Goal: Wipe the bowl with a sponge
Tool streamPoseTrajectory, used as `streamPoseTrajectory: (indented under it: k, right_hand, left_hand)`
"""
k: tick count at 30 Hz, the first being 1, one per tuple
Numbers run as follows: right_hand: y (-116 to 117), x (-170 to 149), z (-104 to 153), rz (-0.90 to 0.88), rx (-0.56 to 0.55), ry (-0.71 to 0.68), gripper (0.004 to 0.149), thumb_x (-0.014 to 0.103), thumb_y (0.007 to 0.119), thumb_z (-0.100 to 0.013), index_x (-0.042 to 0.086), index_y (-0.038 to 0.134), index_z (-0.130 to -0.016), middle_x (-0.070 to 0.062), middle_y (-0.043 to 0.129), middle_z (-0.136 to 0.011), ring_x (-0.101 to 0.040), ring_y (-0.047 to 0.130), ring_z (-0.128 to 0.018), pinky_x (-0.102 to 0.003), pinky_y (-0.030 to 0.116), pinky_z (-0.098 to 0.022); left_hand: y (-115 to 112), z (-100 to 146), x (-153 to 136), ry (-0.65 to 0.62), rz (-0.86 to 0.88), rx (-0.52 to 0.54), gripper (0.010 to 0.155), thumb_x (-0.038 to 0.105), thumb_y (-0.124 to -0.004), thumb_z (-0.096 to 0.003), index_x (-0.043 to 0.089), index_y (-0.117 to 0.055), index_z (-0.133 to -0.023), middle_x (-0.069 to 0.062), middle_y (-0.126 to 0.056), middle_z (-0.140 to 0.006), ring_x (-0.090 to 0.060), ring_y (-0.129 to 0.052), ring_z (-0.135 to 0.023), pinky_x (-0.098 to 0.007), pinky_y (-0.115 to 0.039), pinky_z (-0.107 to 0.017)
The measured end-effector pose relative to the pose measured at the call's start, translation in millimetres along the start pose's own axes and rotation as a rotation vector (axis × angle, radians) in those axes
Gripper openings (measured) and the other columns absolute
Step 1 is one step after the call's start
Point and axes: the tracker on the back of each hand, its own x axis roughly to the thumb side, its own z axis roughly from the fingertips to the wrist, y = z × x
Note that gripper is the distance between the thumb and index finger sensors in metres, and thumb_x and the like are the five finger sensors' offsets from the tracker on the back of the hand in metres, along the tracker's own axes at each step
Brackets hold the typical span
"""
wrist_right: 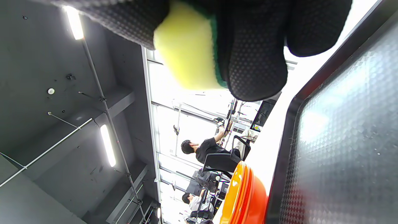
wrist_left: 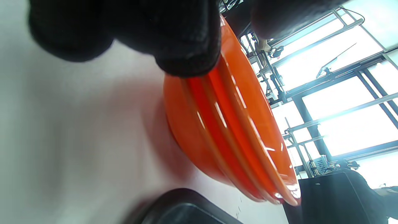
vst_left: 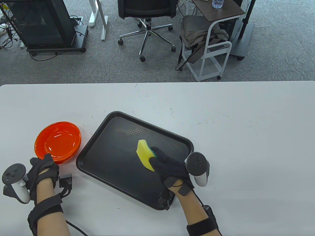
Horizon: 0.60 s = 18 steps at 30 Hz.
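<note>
Sponge in my right hand, bowl steadied by my left, wiping not yet begun.

My right hand [vst_left: 169, 167] grips the yellow-and-green sponge [vst_left: 145, 154] above the black tray [vst_left: 103, 140], lifted so I can carry it across. The orange bowl [vst_left: 57, 142], seemingly a nested stack, sits near the worktop's [vst_left: 221, 123] left edge, just beside the tray. My left hand [vst_left: 43, 172] rests its fingertips [wrist_left: 186, 46] on the near rim, likely to stop it sliding; how firmly it holds I cannot tell.

No readable text, labels or numbers anywhere
</note>
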Motion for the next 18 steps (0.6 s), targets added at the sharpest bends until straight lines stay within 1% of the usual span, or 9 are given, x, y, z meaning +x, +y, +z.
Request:
streamPoseTrajectory:
  k: [4,5,8,10,12,14,15,17,18]
  right_hand:
    - [-2,-1,0,0.006,-0.003,0.002,0.053,0.033,0.073,-0.061,-0.003,0.055,-0.095,-0.030,0.084,-0.083,-0.039,0.098,-0.061,-0.062,0.073,-0.052]
    - [-3,-1,0,0.003,-0.005,0.002,0.053,0.033,0.073,-0.061,-0.003,0.055,-0.095,-0.030,0.084,-0.084,-0.039,0.098,-0.061,-0.062,0.073,-0.052]
    - [-3,-1,-1,0.006,-0.005,0.000,0.053,0.033,0.073,-0.061,-0.003,0.055,-0.095,-0.030,0.084,-0.083,-0.039,0.098,-0.061,-0.062,0.073,-0.052]
    - [-3,-1,-1,0.009,-0.004,-0.002,0.053,0.033,0.073,-0.061,-0.003,0.055,-0.095,-0.030,0.084,-0.083,-0.039,0.098,-0.061,-0.062,0.073,-0.052]
    - [-3,-1,-1,0.011,-0.004,-0.003,0.053,0.033,0.073,-0.061,-0.003,0.055,-0.095,-0.030,0.084,-0.084,-0.039,0.098,-0.061,-0.062,0.073,-0.052]
    - [-3,-1,-1,0.013,-0.005,-0.002,0.053,0.033,0.073,-0.061,-0.003,0.055,-0.095,-0.030,0.084,-0.084,-0.039,0.098,-0.061,-0.062,0.073,-0.052]
    - [-3,-1,-1,0.014,-0.005,-0.001,0.053,0.033,0.073,-0.061,-0.003,0.055,-0.095,-0.030,0.084,-0.084,-0.039,0.098,-0.061,-0.062,0.073,-0.052]
    - [-3,-1,-1,0.017,-0.002,0.000,0.053,0.033,0.073,-0.061,-0.003,0.055,-0.095,-0.030,0.084,-0.083,-0.039,0.098,-0.061,-0.062,0.073,-0.052]
    - [-3,-1,-1,0.020,0.000,0.001,0.053,0.033,0.073,-0.061,-0.003,0.055,-0.095,-0.030,0.084,-0.084,-0.039,0.098,-0.061,-0.062,0.073,-0.052]
  left_hand:
    - [1,4,8,-0.037,-0.015,0.008,0.079,0.045,-0.077,-0.0526,0.006,-0.032,-0.105,-0.016,-0.088,-0.061,-0.025,-0.092,-0.027,-0.051,-0.082,-0.037]
    - [2,7,12,-0.058,-0.021,0.024,0.081,0.045,-0.078,-0.0524,0.009,-0.029,-0.105,-0.016,-0.087,-0.062,-0.024,-0.091,-0.028,-0.051,-0.081,-0.038]
    - [4,15,27,-0.146,-0.073,0.048,0.080,0.045,-0.079,-0.0523,0.011,-0.030,-0.106,-0.015,-0.086,-0.062,-0.024,-0.091,-0.028,-0.051,-0.080,-0.038]
    - [3,21,38,-0.227,-0.069,0.032,0.078,0.045,-0.078,-0.0526,0.013,-0.034,-0.108,-0.015,-0.086,-0.062,-0.024,-0.090,-0.028,-0.051,-0.080,-0.039]
    - [0,28,50,-0.312,-0.096,0.011,0.072,0.045,-0.079,-0.0522,0.013,-0.047,-0.108,-0.015,-0.087,-0.062,-0.025,-0.091,-0.028,-0.051,-0.080,-0.039]
    - [-7,36,62,-0.417,-0.126,-0.046,0.067,0.045,-0.081,-0.0516,0.012,-0.058,-0.105,-0.014,-0.089,-0.060,-0.025,-0.092,-0.027,-0.051,-0.081,-0.039]
    - [-13,41,69,-0.449,-0.118,-0.121,0.066,0.045,-0.081,-0.0518,0.011,-0.060,-0.105,-0.014,-0.090,-0.059,-0.025,-0.092,-0.027,-0.052,-0.081,-0.039]
    - [-25,52,79,-0.513,-0.102,-0.214,0.064,0.045,-0.081,-0.0520,0.011,-0.064,-0.104,-0.015,-0.090,-0.060,-0.027,-0.093,-0.028,-0.053,-0.080,-0.040]
    - [-32,59,85,-0.559,-0.126,-0.259,0.063,0.045,-0.081,-0.0523,0.011,-0.067,-0.103,-0.016,-0.090,-0.061,-0.028,-0.093,-0.029,-0.053,-0.080,-0.041]
